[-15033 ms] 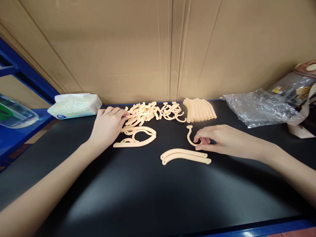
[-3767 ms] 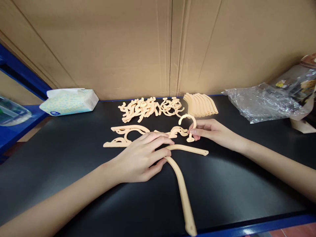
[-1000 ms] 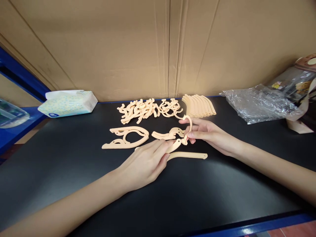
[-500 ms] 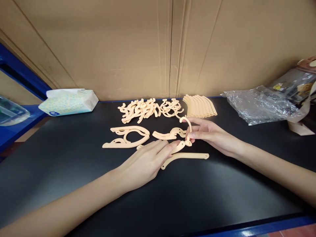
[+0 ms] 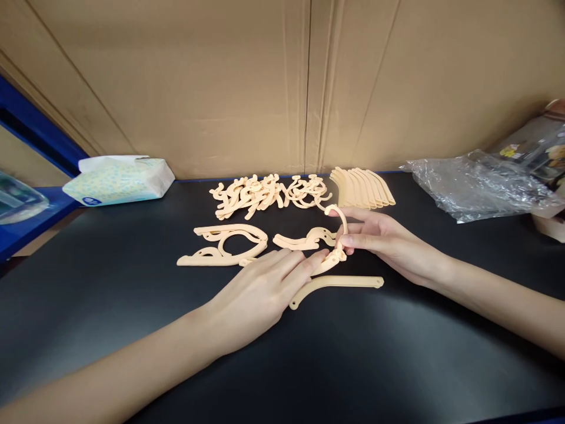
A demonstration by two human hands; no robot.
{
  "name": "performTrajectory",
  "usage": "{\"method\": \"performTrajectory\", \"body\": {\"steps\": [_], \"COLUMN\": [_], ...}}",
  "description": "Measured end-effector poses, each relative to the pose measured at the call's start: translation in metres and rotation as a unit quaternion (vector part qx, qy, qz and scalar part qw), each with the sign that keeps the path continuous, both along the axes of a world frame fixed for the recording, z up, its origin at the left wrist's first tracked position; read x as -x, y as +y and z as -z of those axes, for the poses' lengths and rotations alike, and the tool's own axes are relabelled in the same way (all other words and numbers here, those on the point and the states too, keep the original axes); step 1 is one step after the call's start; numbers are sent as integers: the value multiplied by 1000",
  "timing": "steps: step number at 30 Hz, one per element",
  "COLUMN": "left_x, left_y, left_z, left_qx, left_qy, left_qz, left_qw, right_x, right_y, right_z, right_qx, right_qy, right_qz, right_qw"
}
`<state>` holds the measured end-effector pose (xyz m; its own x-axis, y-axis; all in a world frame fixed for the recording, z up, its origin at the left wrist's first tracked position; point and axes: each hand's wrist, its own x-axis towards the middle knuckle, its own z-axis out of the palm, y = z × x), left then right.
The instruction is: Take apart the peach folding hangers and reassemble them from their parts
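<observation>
My left hand (image 5: 253,294) lies over a curved, cream-coloured hanger arm (image 5: 325,265), gripping it low at the table; the palm hides most of it. With thumb and fingers, my right hand (image 5: 388,244) pinches a hanger hook (image 5: 343,221), curved end up. The hook's base touches the arm's holed end. Just below, a longer curved arm piece (image 5: 344,281) lies on the black table (image 5: 335,365). Behind my hands, a partly hidden pair of joined hanger pieces (image 5: 295,242) rests flat. Left of these is a folded hanger (image 5: 241,258).
Toward the back lie a pile of short hanger pieces (image 5: 247,197), several loose hooks (image 5: 304,191) and a row of long arms (image 5: 364,188). A tissue pack (image 5: 119,179) stands at left. Crumpled clear plastic (image 5: 477,185) lies at right. A cardboard wall (image 5: 220,88) rises behind.
My right hand has brought the hook's base down onto the end of the arm, so the two now meet. The left hand keeps its hold, and the view has shifted slightly.
</observation>
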<state>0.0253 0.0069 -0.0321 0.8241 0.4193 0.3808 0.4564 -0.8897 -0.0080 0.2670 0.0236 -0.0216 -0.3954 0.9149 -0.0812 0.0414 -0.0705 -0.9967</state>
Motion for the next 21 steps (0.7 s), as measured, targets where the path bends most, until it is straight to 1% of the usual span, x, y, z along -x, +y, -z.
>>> {"method": "performTrajectory", "body": {"steps": [7,10,16,21], "left_x": [-3,-2,-5,-8], "left_y": [0,-1,-1,-2], "left_z": [-4,-5,-4,1], "left_qx": [-69,-70,-69,-59], "left_qy": [12,17,30,33], "left_qz": [-14,-22,-31,-55], "left_qw": [997,997,997,996], "right_x": [3,6,7,5], "right_y": [-1,0,1,1], "right_z": [4,3,6,9], "right_qx": [-16,-28,-83,-100], "right_qy": [-2,-7,-12,-9], "right_qz": [39,45,57,61], "right_qw": [999,999,995,993]}}
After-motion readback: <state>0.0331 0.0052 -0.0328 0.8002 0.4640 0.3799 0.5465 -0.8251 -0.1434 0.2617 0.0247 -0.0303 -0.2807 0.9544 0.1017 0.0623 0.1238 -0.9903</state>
